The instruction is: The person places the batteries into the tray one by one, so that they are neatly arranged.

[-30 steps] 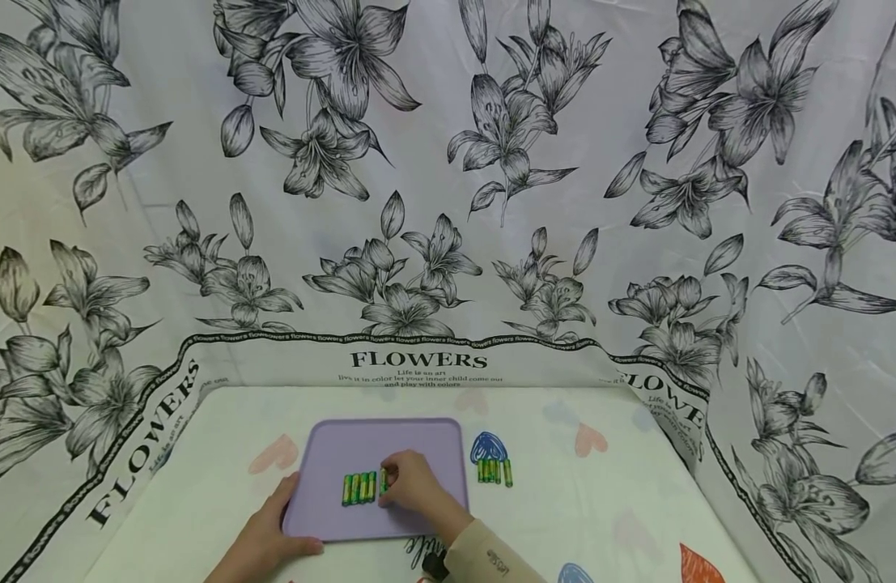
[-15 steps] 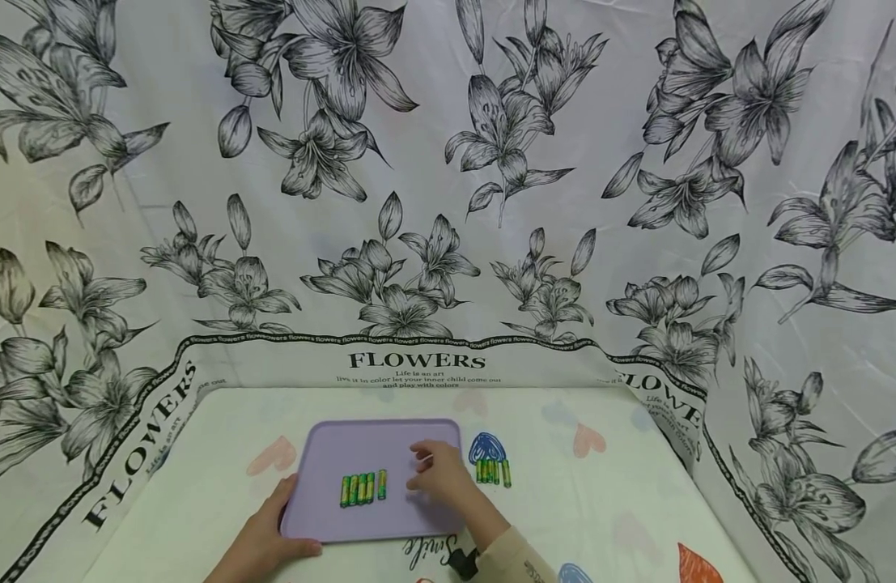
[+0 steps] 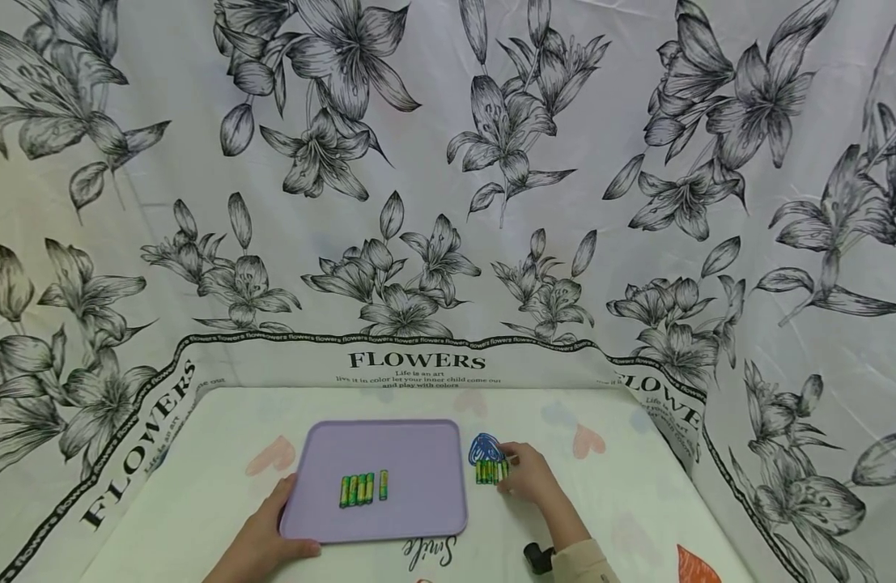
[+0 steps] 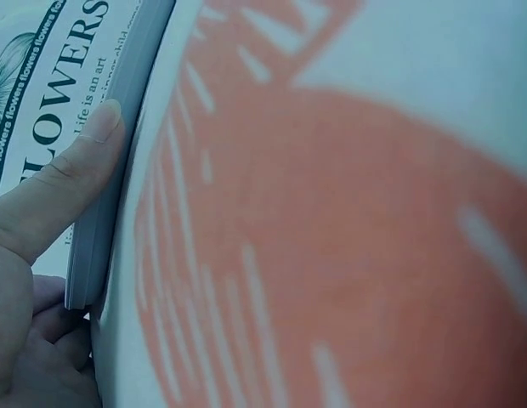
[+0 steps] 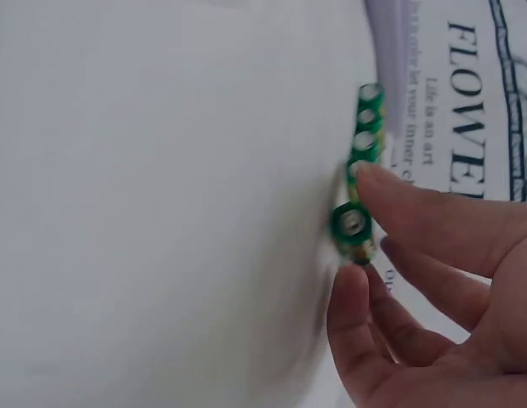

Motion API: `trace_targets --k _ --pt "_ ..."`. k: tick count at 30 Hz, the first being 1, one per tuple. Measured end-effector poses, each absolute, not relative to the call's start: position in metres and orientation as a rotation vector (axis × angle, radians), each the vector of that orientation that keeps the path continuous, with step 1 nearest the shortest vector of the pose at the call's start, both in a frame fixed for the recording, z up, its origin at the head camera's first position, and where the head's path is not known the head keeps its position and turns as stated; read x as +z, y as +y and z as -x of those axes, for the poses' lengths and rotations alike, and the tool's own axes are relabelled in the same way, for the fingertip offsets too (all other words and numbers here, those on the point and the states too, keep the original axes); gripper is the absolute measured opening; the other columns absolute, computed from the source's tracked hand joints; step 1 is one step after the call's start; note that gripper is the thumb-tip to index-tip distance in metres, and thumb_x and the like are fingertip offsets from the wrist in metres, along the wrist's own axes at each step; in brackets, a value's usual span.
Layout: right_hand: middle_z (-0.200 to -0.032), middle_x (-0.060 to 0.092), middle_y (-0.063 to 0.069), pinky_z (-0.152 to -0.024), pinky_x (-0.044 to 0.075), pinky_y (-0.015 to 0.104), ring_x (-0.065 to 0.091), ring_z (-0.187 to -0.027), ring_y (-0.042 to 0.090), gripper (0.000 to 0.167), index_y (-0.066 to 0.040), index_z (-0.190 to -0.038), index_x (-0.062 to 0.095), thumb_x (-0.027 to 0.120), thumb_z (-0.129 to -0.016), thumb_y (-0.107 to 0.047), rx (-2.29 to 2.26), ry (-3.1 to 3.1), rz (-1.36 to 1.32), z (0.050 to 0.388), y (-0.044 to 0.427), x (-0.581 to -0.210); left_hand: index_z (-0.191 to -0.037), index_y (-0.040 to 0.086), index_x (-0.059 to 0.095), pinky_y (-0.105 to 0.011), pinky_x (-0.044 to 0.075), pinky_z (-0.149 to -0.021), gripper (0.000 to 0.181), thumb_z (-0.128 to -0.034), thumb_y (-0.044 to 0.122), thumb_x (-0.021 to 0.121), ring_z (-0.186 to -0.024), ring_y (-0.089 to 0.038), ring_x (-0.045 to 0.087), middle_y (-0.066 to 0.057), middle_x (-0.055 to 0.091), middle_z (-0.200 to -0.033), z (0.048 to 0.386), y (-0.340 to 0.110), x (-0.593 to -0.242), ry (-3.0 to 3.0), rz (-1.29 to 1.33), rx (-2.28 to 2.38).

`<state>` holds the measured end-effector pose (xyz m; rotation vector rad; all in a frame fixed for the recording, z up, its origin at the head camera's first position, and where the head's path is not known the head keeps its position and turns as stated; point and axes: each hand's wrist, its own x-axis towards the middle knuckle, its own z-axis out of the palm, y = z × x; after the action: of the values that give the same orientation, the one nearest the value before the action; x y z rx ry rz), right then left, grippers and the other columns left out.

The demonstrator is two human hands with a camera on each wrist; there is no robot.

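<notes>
My left hand (image 3: 269, 522) grips the near left corner of a purple tray (image 3: 418, 449); in the left wrist view the thumb (image 4: 98, 132) lies along its rim, the other fingers curled at the far side. On the tray lie a tight row of green-and-yellow batteries (image 3: 356, 490) and one battery (image 3: 384, 484) slightly apart on their right. Right of the tray, more batteries (image 3: 485, 472) lie side by side on the cloth. My right hand (image 3: 529, 474) pinches the end battery (image 5: 353, 223) of that group between thumb and fingers, its far part hidden.
A white cloth (image 3: 346, 403) with hearts and lettering covers the table. Flower-printed curtains (image 3: 448, 267) stand behind and at both sides. A black wrist device (image 3: 538, 559) sits by my right sleeve (image 3: 584, 560).
My right hand has let go of the separate battery on the tray and moved right to the batteries on the cloth. The left hand has stayed at the tray's corner.
</notes>
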<state>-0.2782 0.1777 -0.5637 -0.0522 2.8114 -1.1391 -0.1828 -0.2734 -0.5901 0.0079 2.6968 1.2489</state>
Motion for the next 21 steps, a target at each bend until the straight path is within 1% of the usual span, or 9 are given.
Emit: trace_targets --k 1,4,8,11,16,21 --pt "-0.122 0.067 0.015 -0.096 0.053 0.054 0.062 -0.114 0.036 0.069 -0.003 -0.131 0.064 0.089 -0.066 0.001 -1.120 2.811 0.052 0.279 0.180 -0.566 -0.160 0.001 0.013 -0.068 0.022 -0.117 0.134 -0.0620 0.042 0.094 -0.147 -0.055 0.018 -0.035 0.012 -0.162 0.183 -0.274 -0.590 2.696 -0.006 1.251" --pt "-0.114 0.069 0.013 -0.095 0.053 0.053 0.064 -0.107 0.032 0.064 -0.002 -0.126 0.066 0.089 -0.067 0.001 -1.097 2.809 0.080 0.279 0.185 -0.571 -0.160 0.001 0.013 -0.068 0.023 -0.116 0.134 -0.0621 0.043 0.094 -0.147 -0.055 0.019 -0.035 0.013 -0.162 0.183 -0.275 -0.591 2.699 -0.008 1.249" --pt "-0.101 0.068 0.008 -0.085 0.055 0.047 0.062 -0.093 0.023 0.056 -0.001 -0.120 0.070 0.089 -0.067 0.001 -1.077 2.823 0.129 0.278 0.189 -0.569 -0.160 0.001 0.013 -0.067 0.027 -0.115 0.132 -0.0638 0.041 0.094 -0.146 -0.055 0.023 -0.036 0.014 -0.162 0.182 -0.274 -0.591 2.700 -0.028 1.251" --pt "-0.095 0.068 0.006 -0.079 0.055 0.041 0.061 -0.087 0.019 0.056 0.003 -0.119 0.069 0.088 -0.067 0.003 -1.086 2.815 0.153 0.277 0.192 -0.564 -0.160 0.001 0.013 -0.067 0.026 -0.116 0.131 -0.0637 0.040 0.094 -0.146 -0.055 0.024 -0.036 0.015 -0.162 0.181 -0.273 -0.590 2.697 -0.034 1.265" --pt "-0.098 0.073 0.009 -0.076 0.058 0.037 0.066 -0.088 0.018 0.057 0.005 -0.123 0.067 0.087 -0.069 0.000 -1.247 2.748 0.172 0.275 0.182 -0.552 -0.161 0.002 0.010 -0.067 0.018 -0.118 0.136 -0.0613 0.041 0.095 -0.149 -0.054 0.015 -0.034 0.010 -0.163 0.182 -0.273 -0.590 2.674 -0.010 1.292" --pt "-0.096 0.072 0.008 -0.073 0.058 0.034 0.066 -0.088 0.019 0.056 0.004 -0.124 0.067 0.088 -0.073 -0.006 -1.390 2.629 0.298 0.271 0.138 -0.540 -0.161 0.003 0.010 -0.069 0.017 -0.117 0.139 -0.0596 0.048 0.094 -0.148 -0.056 0.013 -0.034 0.010 -0.163 0.185 -0.274 -0.594 2.677 0.031 1.243"
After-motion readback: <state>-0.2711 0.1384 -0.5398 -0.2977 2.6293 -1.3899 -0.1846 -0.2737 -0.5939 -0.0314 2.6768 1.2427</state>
